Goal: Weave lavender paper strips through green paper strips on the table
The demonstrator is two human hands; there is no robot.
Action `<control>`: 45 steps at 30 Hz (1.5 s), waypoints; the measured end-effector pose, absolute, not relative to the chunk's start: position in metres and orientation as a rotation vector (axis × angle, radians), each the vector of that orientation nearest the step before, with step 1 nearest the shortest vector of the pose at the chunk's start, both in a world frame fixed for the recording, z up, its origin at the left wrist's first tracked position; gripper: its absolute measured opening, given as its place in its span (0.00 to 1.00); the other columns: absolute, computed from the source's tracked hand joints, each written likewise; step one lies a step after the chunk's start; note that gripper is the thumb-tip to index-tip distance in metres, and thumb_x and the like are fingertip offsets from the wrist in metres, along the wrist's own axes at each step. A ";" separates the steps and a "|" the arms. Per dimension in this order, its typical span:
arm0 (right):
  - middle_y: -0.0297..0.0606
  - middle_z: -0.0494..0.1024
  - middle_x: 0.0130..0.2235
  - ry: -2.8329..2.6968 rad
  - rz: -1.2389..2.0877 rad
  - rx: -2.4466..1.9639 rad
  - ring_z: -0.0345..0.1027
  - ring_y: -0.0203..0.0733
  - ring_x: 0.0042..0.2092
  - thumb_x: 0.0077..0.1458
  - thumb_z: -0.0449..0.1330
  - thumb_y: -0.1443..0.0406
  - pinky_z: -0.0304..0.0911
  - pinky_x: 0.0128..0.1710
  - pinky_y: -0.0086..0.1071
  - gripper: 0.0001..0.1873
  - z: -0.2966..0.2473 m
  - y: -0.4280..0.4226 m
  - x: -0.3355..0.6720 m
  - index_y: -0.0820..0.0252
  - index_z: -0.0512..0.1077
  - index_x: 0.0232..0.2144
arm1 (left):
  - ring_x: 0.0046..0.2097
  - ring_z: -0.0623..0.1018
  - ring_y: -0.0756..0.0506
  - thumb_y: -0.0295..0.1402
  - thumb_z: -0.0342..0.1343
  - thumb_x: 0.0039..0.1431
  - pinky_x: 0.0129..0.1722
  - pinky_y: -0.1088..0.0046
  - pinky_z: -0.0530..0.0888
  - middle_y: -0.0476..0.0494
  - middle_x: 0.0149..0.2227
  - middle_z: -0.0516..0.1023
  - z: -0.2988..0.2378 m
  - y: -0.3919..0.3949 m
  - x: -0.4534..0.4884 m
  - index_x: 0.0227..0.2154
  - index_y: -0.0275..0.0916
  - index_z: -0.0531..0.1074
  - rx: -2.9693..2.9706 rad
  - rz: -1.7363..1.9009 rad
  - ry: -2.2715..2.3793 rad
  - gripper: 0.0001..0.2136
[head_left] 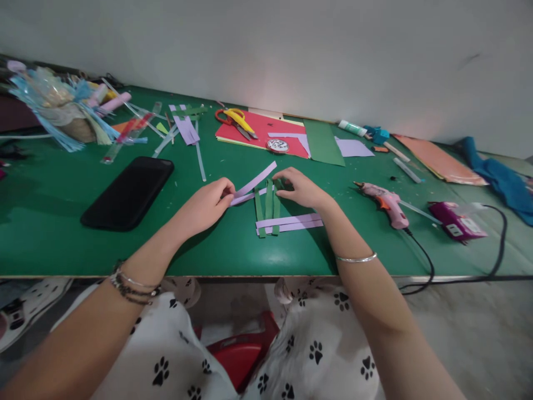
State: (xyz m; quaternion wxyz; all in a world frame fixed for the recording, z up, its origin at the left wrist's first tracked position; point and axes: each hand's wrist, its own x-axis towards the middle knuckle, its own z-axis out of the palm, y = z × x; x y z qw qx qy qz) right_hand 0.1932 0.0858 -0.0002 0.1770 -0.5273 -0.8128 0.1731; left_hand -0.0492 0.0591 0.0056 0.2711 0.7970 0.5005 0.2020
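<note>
On the green table (50, 222) lies a small weave of green paper strips (268, 205) crossed by lilac paper strips (291, 223). My left hand (206, 205) pinches the left end of a lilac strip (255, 180) that runs across the green ones. My right hand (302, 189) has its fingers closed on the top ends of the green strips, pressing them at the weave's upper right. Both wrists carry bracelets.
A black phone (129, 191) lies left of my hands. A pink glue gun (385, 203) with a black cord and a magenta box (456, 221) sit at the right. Behind are scissors (235, 119) on red paper (283, 145), green and lilac sheets, a tape roll (277, 145), and a basket of ribbons (62, 111) far left.
</note>
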 end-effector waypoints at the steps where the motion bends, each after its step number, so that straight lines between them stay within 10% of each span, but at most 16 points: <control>1: 0.43 0.66 0.42 -2.307 0.506 -1.493 0.61 0.39 0.39 0.46 0.57 0.69 0.60 0.42 0.36 0.18 0.001 0.086 0.192 0.62 0.67 0.43 | 0.34 0.71 0.46 0.34 0.43 0.56 0.32 0.72 0.64 0.47 0.32 0.71 0.006 0.059 -0.049 0.30 0.40 0.61 2.144 0.545 1.348 0.05; 10: 0.31 0.65 0.26 -2.169 0.592 -1.561 0.58 0.33 0.27 0.46 0.56 0.73 0.58 0.30 0.30 0.20 0.000 0.087 0.186 0.63 0.66 0.45 | 0.33 0.72 0.46 0.35 0.41 0.56 0.33 0.70 0.65 0.47 0.31 0.71 0.003 0.060 -0.050 0.31 0.40 0.60 2.138 0.570 1.368 0.06; 18: 0.33 0.65 0.26 -2.201 0.324 -1.619 0.57 0.32 0.27 0.43 0.56 0.74 0.56 0.31 0.29 0.07 0.002 0.086 0.182 0.63 0.71 0.27 | 0.40 0.74 0.43 0.34 0.40 0.57 0.36 0.68 0.68 0.43 0.37 0.75 0.005 0.059 -0.050 0.31 0.41 0.57 2.050 0.597 1.405 0.04; 45: 0.42 0.64 0.39 -2.290 0.155 -1.591 0.58 0.46 0.43 0.46 0.59 0.67 0.56 0.43 0.39 0.02 0.000 0.079 0.175 0.59 0.70 0.26 | 0.42 0.75 0.43 0.33 0.40 0.58 0.41 0.63 0.69 0.42 0.39 0.75 0.012 0.055 -0.053 0.31 0.41 0.55 1.980 0.623 1.456 0.03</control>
